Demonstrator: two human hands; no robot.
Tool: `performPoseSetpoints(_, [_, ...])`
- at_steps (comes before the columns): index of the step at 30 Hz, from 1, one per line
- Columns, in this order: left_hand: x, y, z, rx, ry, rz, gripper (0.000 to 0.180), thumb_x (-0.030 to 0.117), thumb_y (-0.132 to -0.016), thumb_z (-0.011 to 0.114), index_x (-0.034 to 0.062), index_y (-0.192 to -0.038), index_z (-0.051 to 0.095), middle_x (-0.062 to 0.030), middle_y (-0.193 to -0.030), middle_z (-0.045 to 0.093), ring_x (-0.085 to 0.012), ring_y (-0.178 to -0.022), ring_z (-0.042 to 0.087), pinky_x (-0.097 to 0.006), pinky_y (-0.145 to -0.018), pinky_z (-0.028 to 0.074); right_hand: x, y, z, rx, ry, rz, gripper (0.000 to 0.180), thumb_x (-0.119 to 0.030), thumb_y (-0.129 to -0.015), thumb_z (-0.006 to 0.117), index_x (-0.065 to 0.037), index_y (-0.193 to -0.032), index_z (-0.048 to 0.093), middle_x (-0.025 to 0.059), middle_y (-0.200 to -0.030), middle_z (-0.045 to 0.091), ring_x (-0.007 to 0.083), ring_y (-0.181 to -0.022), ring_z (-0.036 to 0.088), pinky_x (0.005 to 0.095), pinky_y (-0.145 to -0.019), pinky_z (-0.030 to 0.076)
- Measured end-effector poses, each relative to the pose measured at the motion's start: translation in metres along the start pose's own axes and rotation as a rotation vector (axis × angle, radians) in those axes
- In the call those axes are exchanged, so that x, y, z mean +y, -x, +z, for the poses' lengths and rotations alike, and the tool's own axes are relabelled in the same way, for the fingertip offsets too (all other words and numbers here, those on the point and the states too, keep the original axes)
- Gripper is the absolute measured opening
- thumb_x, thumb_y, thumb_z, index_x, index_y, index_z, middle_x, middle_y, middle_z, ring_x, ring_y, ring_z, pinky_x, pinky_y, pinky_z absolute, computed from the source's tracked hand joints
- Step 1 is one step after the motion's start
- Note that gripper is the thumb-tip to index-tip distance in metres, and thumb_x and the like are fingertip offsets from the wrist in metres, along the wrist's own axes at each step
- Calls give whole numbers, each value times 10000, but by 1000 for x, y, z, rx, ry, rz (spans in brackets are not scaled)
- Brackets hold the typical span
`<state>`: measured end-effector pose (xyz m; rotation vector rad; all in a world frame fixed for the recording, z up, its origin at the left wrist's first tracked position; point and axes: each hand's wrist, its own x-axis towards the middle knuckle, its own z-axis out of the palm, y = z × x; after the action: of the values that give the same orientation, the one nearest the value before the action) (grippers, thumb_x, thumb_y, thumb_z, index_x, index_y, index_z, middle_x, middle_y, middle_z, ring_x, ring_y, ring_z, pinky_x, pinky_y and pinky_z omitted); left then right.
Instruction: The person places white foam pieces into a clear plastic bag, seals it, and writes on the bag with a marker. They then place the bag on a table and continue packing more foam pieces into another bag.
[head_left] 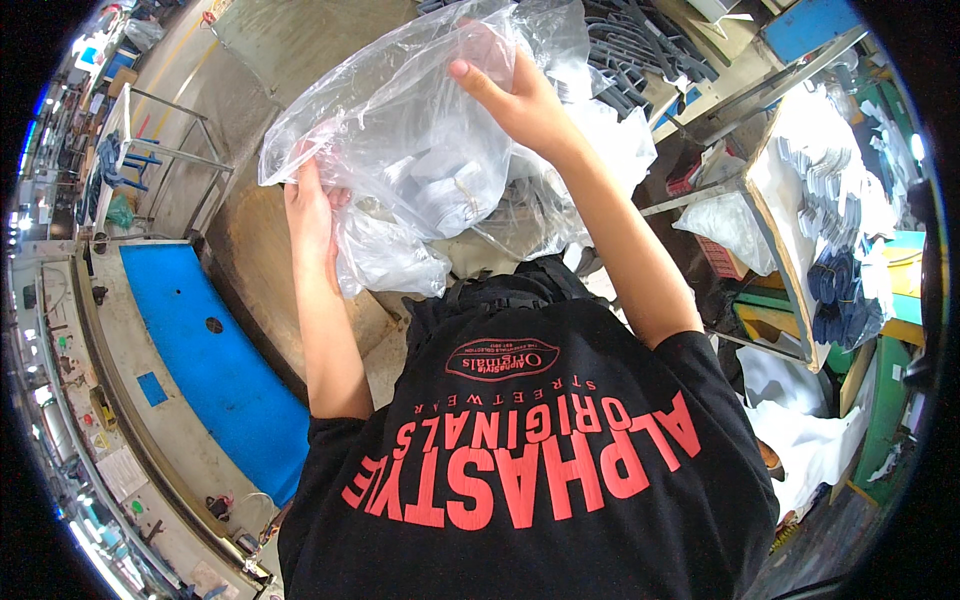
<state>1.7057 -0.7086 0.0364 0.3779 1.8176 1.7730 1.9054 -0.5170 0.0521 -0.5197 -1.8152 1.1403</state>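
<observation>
A large clear plastic bag (pixel 375 115) is stretched between my two raised hands. My left hand (pixel 314 205) is closed on the bag's left edge, its fingertips partly behind the film. On the far side, my right hand (pixel 515 100) grips the bag too, with the thumb outside and the fingers seen through the plastic. Pale grey-white pieces in a bundle (pixel 455 195) show through the lower part of the bag. Bunched clear plastic (pixel 390 255) hangs just below, close to my left wrist.
Dark curved pieces (pixel 645 45) are heaped beyond my right hand. At the right, a table (pixel 775 225) carries stacks of white and dark blue pieces, with a red crate (pixel 720 258) beside it. A blue-topped workbench (pixel 205 340) curves along the left. Farther off stands a metal-framed trolley (pixel 175 155).
</observation>
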Motion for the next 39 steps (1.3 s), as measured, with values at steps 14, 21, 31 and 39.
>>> performPoseSetpoints(14, [-22,26,37,-295,573,-153,529,451,-1182,369,132,-1595,455,19,-1124,630,-64,-798,550,-209,-591,437,13,1,37,-464,-1571,425,324,-290,-1138,436,-51,-1107,652,57,-966,702,216,-918,647,386,-908,516])
performPoseSetpoints(21, [-5,37,38,-580,-118,305,369,347,-1155,496,131,-1434,606,37,-794,575,-47,-652,501,-230,-559,401,24,24,50,-387,265,78,224,-194,-953,721,-30,-1082,640,190,-906,718,334,-869,706,374,-800,498])
performPoseSetpoints(31, [-3,36,64,-151,-886,783,630,276,-960,777,162,-1499,472,-129,-884,793,-368,-791,772,-444,-693,557,2,19,40,-641,-69,504,580,-486,-1106,537,32,-985,766,108,-810,724,197,-835,631,391,-795,517])
performPoseSetpoints(39, [-20,16,40,-470,-93,160,543,151,-1064,684,113,-1481,338,-87,-1015,745,-161,-673,641,-298,-629,483,-1,26,36,-342,-527,495,442,-361,-1171,476,-27,-1069,747,10,-935,670,107,-866,573,289,-795,495])
